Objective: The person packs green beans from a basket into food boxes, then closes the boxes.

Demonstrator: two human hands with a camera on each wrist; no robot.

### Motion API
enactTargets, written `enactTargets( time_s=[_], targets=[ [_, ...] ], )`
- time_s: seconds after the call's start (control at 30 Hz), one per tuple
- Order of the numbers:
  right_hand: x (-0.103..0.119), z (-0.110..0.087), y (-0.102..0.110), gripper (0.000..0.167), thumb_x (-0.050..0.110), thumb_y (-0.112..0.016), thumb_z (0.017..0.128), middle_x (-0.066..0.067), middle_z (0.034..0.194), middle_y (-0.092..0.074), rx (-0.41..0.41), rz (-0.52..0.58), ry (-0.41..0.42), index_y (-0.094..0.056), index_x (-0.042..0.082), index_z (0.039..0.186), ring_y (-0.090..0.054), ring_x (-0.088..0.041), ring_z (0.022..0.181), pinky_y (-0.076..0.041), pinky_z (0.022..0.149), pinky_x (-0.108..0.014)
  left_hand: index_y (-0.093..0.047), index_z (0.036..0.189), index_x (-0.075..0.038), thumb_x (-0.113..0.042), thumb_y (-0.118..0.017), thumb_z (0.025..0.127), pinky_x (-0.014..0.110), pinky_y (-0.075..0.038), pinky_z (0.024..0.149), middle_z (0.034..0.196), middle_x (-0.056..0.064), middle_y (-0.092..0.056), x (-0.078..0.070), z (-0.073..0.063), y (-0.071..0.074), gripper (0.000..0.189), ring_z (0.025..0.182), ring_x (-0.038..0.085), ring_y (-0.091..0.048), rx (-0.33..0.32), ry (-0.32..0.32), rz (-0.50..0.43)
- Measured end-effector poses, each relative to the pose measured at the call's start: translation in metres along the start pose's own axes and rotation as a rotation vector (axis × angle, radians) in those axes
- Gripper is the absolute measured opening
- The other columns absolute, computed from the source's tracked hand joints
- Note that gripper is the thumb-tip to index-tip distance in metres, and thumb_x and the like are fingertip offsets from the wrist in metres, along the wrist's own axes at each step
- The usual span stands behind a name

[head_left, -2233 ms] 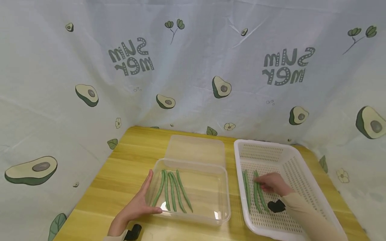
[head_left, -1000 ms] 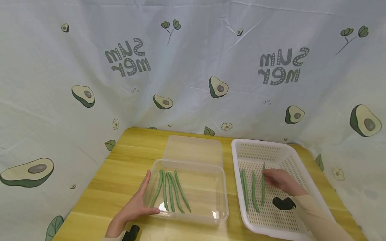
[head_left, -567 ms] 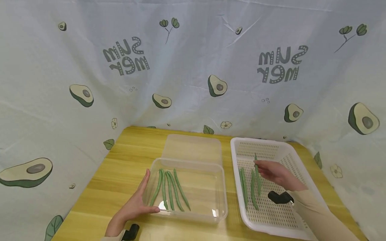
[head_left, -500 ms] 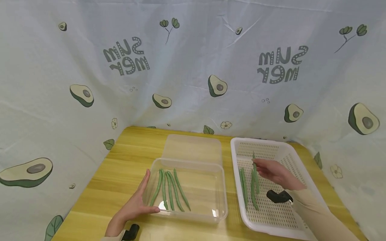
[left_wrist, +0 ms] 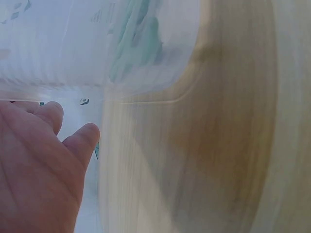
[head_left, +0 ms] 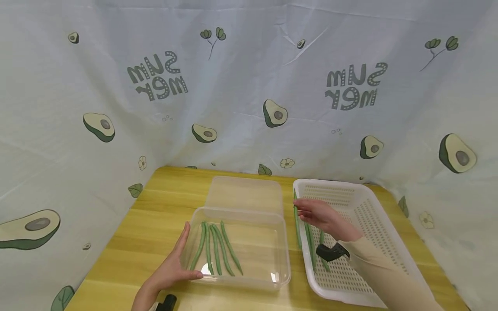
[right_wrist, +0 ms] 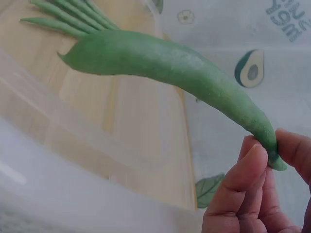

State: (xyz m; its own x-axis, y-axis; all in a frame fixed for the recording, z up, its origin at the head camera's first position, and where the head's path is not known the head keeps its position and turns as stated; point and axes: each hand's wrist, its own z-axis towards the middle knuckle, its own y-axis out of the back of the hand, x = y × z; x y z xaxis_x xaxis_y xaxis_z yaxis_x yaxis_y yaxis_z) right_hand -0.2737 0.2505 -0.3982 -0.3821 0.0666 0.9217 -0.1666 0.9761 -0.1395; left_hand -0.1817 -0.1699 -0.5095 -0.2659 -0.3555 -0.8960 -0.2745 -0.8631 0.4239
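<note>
My right hand (head_left: pixel 324 218) pinches one green bean (right_wrist: pixel 170 63) near its end with thumb and fingertips. In the head view that bean hangs over the left rim of the white slotted basket (head_left: pixel 373 280). A few more green beans (head_left: pixel 310 246) lie along the basket's left side, partly hidden by the hand. My left hand (head_left: pixel 169 270) rests against the left front corner of a clear plastic box (head_left: pixel 260 250), fingers straight along its side and thumb at the front rim. Several green beans (head_left: pixel 216 250) lie roughly side by side in the box's left half.
A flat translucent lid (head_left: pixel 244 194) lies right behind the box. Box, lid and basket stand on a yellow wood-grain table (head_left: pixel 128 242). An avocado-print cloth (head_left: pixel 233 86) hangs behind and at both sides.
My right hand has lifted a bean out of the basket and moved left with it to the basket's left rim. The left hand stays at the box.
</note>
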Motion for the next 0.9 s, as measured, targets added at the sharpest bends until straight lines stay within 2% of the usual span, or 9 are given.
enactTargets(
  time_s=[0.1, 0.2, 0.3, 0.4, 0.57, 0.9],
  targets=[
    [-0.003, 0.007, -0.018, 0.008, 0.010, -0.062, 0.093, -0.002, 0.090, -0.061, 0.009, -0.015, -0.012, -0.064, 0.004, 0.098, -0.057, -0.010, 0.074, -0.052, 0.069, -0.020, 0.011, 0.152, -0.021, -0.016, -0.086, 0.067, 0.075, -0.009, 0.095, 0.156, 0.012, 0.014, 0.001, -0.002, -0.001, 0.129, 0.137, 0.046, 0.005, -0.004, 0.012, -0.010],
    [-0.008, 0.014, -0.036, 0.018, 0.011, -0.065, 0.091, -0.004, 0.092, -0.060, 0.015, -0.039, -0.026, -0.061, -0.001, 0.104, -0.057, -0.011, 0.075, -0.052, 0.071, -0.021, 0.011, 0.152, -0.021, -0.018, -0.086, 0.067, 0.075, -0.010, 0.095, 0.156, 0.013, 0.013, 0.002, -0.003, -0.001, 0.129, 0.137, 0.047, 0.005, -0.003, 0.008, -0.005],
    [-0.013, 0.019, -0.051, 0.032, 0.011, -0.063, 0.092, -0.005, 0.095, -0.059, 0.063, -0.067, -0.022, -0.056, -0.009, 0.116, -0.058, -0.012, 0.077, -0.052, 0.073, -0.022, 0.010, 0.152, -0.019, -0.018, -0.086, 0.068, 0.075, -0.010, 0.095, 0.156, 0.014, 0.012, 0.003, -0.002, 0.000, 0.128, 0.137, 0.047, 0.004, -0.005, -0.014, 0.005],
    [-0.019, 0.026, -0.066, 0.037, 0.011, -0.061, 0.094, -0.004, 0.091, -0.059, 0.116, -0.098, -0.024, -0.052, -0.012, 0.121, -0.059, -0.011, 0.075, -0.052, 0.071, -0.022, 0.010, 0.152, -0.018, -0.018, -0.086, 0.068, 0.075, -0.010, 0.094, 0.156, 0.015, 0.012, 0.004, -0.002, 0.001, 0.128, 0.136, 0.048, 0.004, -0.010, -0.037, 0.009],
    [-0.030, 0.036, -0.087, 0.025, 0.011, -0.061, 0.093, -0.004, 0.080, -0.062, 0.166, -0.125, -0.041, -0.059, -0.007, 0.111, -0.063, -0.011, 0.068, -0.054, 0.067, -0.023, 0.010, 0.152, -0.019, -0.017, -0.086, 0.068, 0.076, -0.009, 0.094, 0.156, 0.014, 0.013, 0.005, -0.001, 0.002, 0.128, 0.137, 0.047, 0.005, -0.002, -0.021, -0.006],
    [-0.047, 0.040, -0.113, 0.009, 0.007, -0.064, 0.090, -0.005, 0.082, -0.063, 0.203, -0.161, -0.047, -0.062, -0.001, 0.094, -0.063, -0.013, 0.067, -0.055, 0.070, -0.028, 0.009, 0.152, -0.012, -0.017, -0.086, 0.067, 0.075, -0.009, 0.095, 0.156, 0.014, 0.012, 0.003, 0.000, 0.001, 0.128, 0.137, 0.047, 0.004, -0.007, -0.014, -0.007]
  ],
)
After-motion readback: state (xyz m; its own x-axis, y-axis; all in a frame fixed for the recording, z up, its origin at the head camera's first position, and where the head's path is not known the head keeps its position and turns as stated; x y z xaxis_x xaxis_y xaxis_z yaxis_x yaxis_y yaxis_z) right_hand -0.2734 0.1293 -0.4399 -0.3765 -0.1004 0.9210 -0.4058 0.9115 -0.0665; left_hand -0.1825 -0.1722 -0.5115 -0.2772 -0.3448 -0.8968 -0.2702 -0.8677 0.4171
